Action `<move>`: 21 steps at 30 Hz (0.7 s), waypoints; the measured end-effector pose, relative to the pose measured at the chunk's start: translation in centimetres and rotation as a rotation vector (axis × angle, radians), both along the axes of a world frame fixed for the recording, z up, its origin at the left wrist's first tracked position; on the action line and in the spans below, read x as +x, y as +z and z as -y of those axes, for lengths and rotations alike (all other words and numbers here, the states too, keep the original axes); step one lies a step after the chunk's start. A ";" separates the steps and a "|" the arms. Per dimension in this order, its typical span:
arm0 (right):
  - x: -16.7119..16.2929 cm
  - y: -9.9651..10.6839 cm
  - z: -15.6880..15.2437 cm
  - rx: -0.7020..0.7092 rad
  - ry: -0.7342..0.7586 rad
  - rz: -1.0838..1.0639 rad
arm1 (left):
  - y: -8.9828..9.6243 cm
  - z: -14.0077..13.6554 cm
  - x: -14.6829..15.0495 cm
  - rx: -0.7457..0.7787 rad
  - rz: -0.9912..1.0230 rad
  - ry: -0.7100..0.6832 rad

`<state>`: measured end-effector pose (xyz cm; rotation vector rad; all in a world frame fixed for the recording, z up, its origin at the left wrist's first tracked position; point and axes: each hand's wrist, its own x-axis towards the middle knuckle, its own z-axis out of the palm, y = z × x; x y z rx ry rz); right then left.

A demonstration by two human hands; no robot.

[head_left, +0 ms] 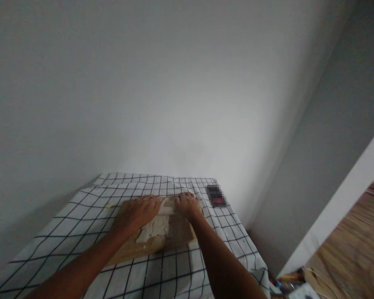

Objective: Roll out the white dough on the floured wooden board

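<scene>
A wooden board [134,250] lies on the table, with a flat, ragged-edged sheet of pale dough [154,229] on it. Across the far part of the dough runs a pale rolling pin [166,211], visible between my hands. My left hand [145,209] rests over the pin's left part, fingers pointing away and curled down onto it. Over its right part my right hand [187,204] presses with bent fingers. Both palms hide the pin's ends. A small pale scrap [109,205] lies on the cloth beyond the board's left side.
A white cloth with black grid lines [71,226] covers the table. At its far right edge lies a dark, blurred-out object [216,196]. A white wall [174,104] stands behind. Mixed items [291,285] sit low at the right, near the wooden floor [355,232].
</scene>
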<state>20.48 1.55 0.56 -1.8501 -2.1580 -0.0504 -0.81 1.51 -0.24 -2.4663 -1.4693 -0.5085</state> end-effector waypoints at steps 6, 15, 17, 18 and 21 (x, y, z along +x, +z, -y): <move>-0.4 -0.5 1.8 0.076 -0.034 -0.043 | -0.6 2.0 -0.3 0.129 -0.100 0.016; -0.7 -1.9 5.8 0.238 0.028 -0.054 | -1.9 4.6 -1.0 0.159 -0.002 -0.001; -0.8 -2.1 6.4 0.247 0.039 -0.065 | -1.8 5.3 -0.9 0.099 0.044 0.050; -0.7 -2.1 6.7 0.246 0.048 -0.068 | -1.7 5.6 -0.8 0.069 0.049 0.061; -0.7 -2.1 7.3 0.241 0.075 -0.077 | -1.7 6.3 -0.7 0.018 0.023 0.064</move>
